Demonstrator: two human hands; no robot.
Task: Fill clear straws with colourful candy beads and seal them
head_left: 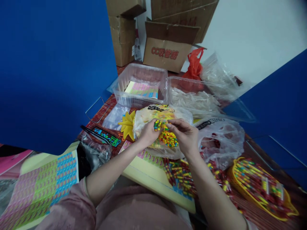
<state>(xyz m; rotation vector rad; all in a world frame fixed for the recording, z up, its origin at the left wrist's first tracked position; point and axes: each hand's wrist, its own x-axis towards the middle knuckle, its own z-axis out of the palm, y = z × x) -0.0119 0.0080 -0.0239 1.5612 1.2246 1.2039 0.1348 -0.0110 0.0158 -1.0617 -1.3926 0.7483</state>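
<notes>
**Fingertips in close over a heap of colored beads point(169, 140)**

So both hands are working right above the open mouth of a clear plastic bag point(181, 112), and that's where the little beads are: yellow, red, green, some blue, probably candy. The left hand point(148, 132) is curled with a small bunch of them held up at the thumb and fingers, just over the main heap. The right hand point(188, 135) comes in from the other side, thumb and forefinger narrowed almost together beside that bunch. Can't tell if there's a bead or something thin and clear pinched in there, it's too small and a bit blurry.

My read: this is the loading step, getting beads into a thin tube. There are loose clear straws point(194, 99) in a tray behind the bag, and what look like filled tubes point(182, 175) under the right forearm, plus more in the yellow basket point(236, 188) off to the right.

The next move, I'd say, calls for a steady left hand and a light right pinch, staying over the bag so any dropped beads land back in it. Squeeze that bunch too hard and they could scatter onto the printed sheets point(151, 169) in front.
</notes>
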